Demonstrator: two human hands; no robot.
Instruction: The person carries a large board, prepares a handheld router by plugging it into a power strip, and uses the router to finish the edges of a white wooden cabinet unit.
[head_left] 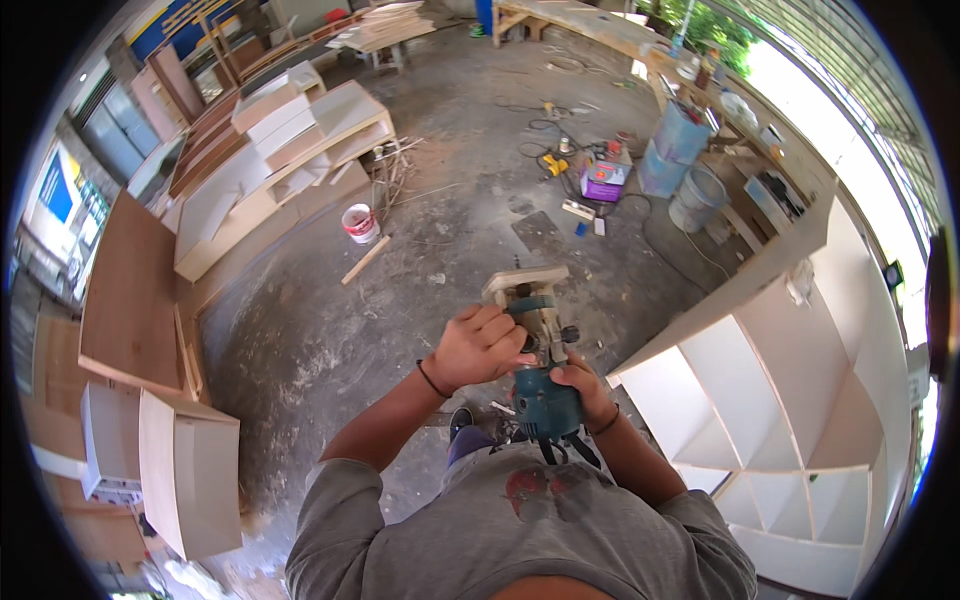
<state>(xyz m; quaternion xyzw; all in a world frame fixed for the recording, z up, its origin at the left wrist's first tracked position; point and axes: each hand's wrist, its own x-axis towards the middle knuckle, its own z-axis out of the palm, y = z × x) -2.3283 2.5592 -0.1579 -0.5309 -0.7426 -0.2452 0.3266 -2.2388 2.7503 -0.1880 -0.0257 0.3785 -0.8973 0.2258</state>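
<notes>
A teal router [546,403] is held in front of my chest, lying on its side with its pale base plate [527,279] turned away from me. My left hand [482,348] is closed, fingers curled against the tool's middle just behind the plate. Its fingertips are partly hidden by the tool. On the other side, my right hand [584,388] wraps around the router's body, with the thumb showing on top. Dark straps or a cord hang from the router's rear end near my shirt.
A white shelving unit [745,400] stands close on my right. To the left are wooden cabinets [190,470] and a long bench-like cabinet [290,180]. A paint bucket [360,223] and a wood strip [366,260] lie ahead. Cords, a purple box [606,180] and drums [697,197] occupy the right floor.
</notes>
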